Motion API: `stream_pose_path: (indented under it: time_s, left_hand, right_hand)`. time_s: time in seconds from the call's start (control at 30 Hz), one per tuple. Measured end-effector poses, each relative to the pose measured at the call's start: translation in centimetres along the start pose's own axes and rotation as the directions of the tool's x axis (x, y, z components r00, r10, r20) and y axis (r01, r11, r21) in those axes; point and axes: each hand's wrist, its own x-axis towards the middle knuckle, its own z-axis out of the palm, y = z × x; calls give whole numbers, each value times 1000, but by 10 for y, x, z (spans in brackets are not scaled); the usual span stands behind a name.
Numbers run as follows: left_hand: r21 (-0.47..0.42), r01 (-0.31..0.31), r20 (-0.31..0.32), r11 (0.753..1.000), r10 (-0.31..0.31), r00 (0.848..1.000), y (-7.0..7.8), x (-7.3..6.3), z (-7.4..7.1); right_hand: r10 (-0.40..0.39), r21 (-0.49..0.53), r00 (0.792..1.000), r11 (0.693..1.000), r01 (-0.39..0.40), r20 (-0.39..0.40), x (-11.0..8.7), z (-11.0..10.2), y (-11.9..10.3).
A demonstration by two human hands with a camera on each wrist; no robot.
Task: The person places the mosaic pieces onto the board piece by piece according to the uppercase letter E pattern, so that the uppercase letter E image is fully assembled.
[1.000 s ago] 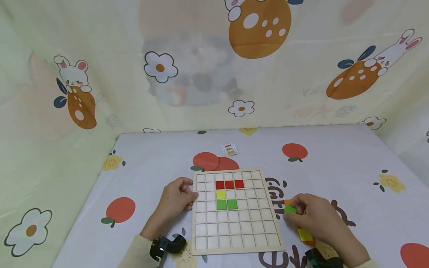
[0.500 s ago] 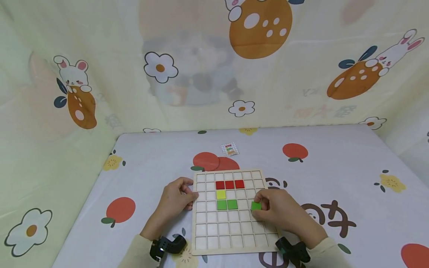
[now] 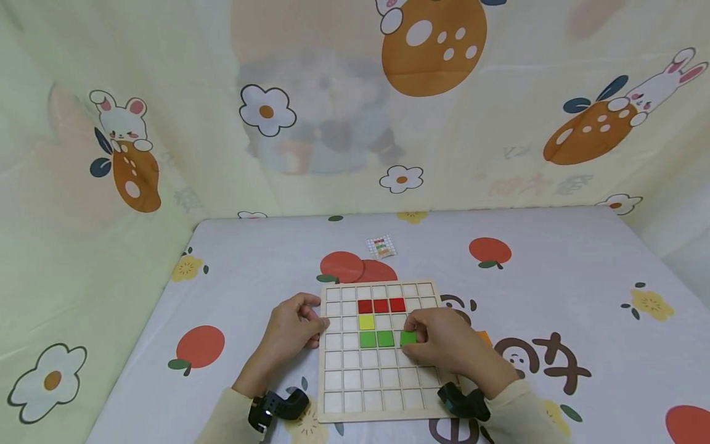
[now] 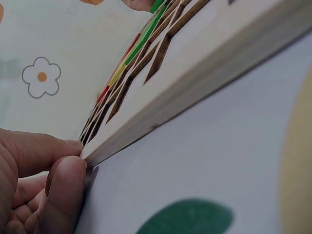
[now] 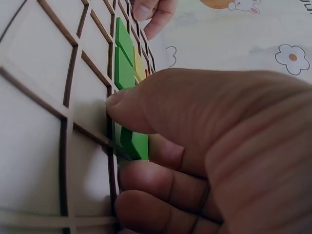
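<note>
A pale wooden grid board (image 3: 383,414) lies on the table. Its cells carry three red tiles (image 3: 381,306) in a row, a yellow tile (image 3: 367,322) below them, and two green tiles (image 3: 368,340) side by side. My right hand (image 3: 452,339) pinches another green tile (image 3: 408,338) between thumb and fingers, over the same row and just right of that pair. In the right wrist view this held tile (image 5: 135,145) is tilted against the grid. My left hand (image 3: 294,324) grips the board's left edge, the thumb (image 4: 46,151) at the rim.
Behind the board lies a small card (image 3: 381,246) with a coloured grid pattern. Part of an orange piece (image 3: 485,337) shows past my right hand, which hides what lies beneath. A printed curtain (image 3: 333,123) hangs along the table's back edge.
My right hand has come left from the loose pieces beside the board, bringing the green tile over the grid next to the green pair. The left hand keeps its place.
</note>
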Motion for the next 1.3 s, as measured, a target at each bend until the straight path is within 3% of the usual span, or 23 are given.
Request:
stream_pose_path:
  time_s: [0.27, 0.63, 1.07, 1.3]
  left_hand:
    - [8, -2, 1, 1000, 2, 1000, 1, -1, 0]
    - [10, 0, 4, 1000, 0, 1000, -1, 2, 0]
    - [-7, 3, 6, 1000, -2, 1000, -1, 1, -1]
    - [-11, 0, 9, 1000, 0, 1000, 0, 1, 0]
  right_hand:
    - [41, -11, 999, 999, -41, 19, 4, 3, -3]
    - [39, -8, 999, 999, -38, 18, 6, 6, -2]
    - [-20, -22, 1000, 1000, 21, 15, 5, 7, 0]
    - [17, 13, 1000, 1000, -18, 24, 5, 6, -1]
